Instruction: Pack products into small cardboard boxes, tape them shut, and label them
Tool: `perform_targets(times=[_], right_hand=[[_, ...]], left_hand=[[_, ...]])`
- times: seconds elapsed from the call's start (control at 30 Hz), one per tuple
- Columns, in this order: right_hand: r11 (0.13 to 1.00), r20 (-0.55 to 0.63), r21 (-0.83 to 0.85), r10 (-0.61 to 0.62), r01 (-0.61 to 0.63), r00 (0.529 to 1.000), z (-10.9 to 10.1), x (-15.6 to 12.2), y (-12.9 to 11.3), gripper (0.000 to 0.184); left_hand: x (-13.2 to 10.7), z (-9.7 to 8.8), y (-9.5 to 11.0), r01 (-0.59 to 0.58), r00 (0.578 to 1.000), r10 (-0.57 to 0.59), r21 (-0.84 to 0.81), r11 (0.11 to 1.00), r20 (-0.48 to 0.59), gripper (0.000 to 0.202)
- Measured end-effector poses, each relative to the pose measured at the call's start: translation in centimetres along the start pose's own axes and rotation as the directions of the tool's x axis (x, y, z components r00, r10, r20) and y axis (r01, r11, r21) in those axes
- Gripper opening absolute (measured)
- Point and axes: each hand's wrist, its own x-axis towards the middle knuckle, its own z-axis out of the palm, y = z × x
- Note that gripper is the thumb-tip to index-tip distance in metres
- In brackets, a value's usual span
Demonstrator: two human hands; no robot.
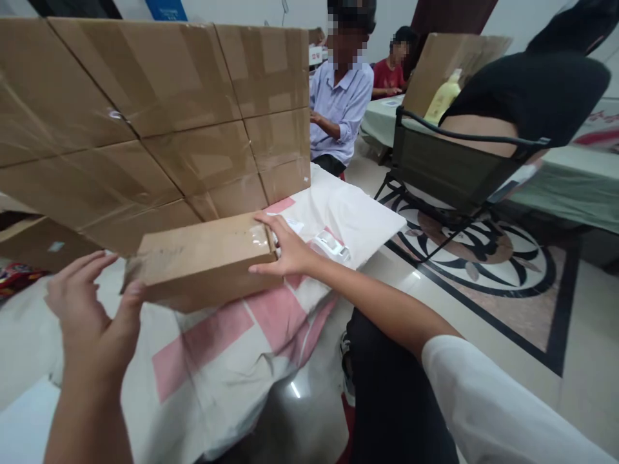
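A long brown cardboard box lies on the cloth-covered table in front of me. Its right end is in the grip of my right hand, fingers over the top edge and thumb against the near side. At the box's left end, my left hand is open, with fingers and thumb spread. The left thumb is close to the box corner; whether it touches I cannot tell. Right of my right wrist sits a small white and clear plastic item, its kind unclear.
A taped wall of cardboard boxes stands behind the box. Pink and white cloth drapes over the table edge. To the right are a folding chair with a seated person, and a yellow bottle. Other people sit farther back.
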Motion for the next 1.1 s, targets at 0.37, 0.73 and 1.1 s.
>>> perform_targets(times=[0.37,0.73,1.1], right_hand=[[0.612,-0.75,-0.402,0.207,-0.681,0.628,-16.1,-3.0,8.1,0.097],[0.505,-0.821,-0.355,0.234,-0.787,0.521,-16.9,-4.5,13.3,0.084],[0.325,-0.84,-0.332,0.325,-0.885,0.434,-14.8,-0.8,16.2,0.099]], left_hand=[[-6.2,11.1,-0.2,0.026,0.852,-0.073,0.098,0.995,0.518,0.043],[-6.5,11.7,-0.1,-0.007,0.781,-0.113,0.19,0.982,0.614,0.039],[-6.6,11.7,-0.3,-0.027,0.788,-0.092,0.184,0.983,0.608,0.037]])
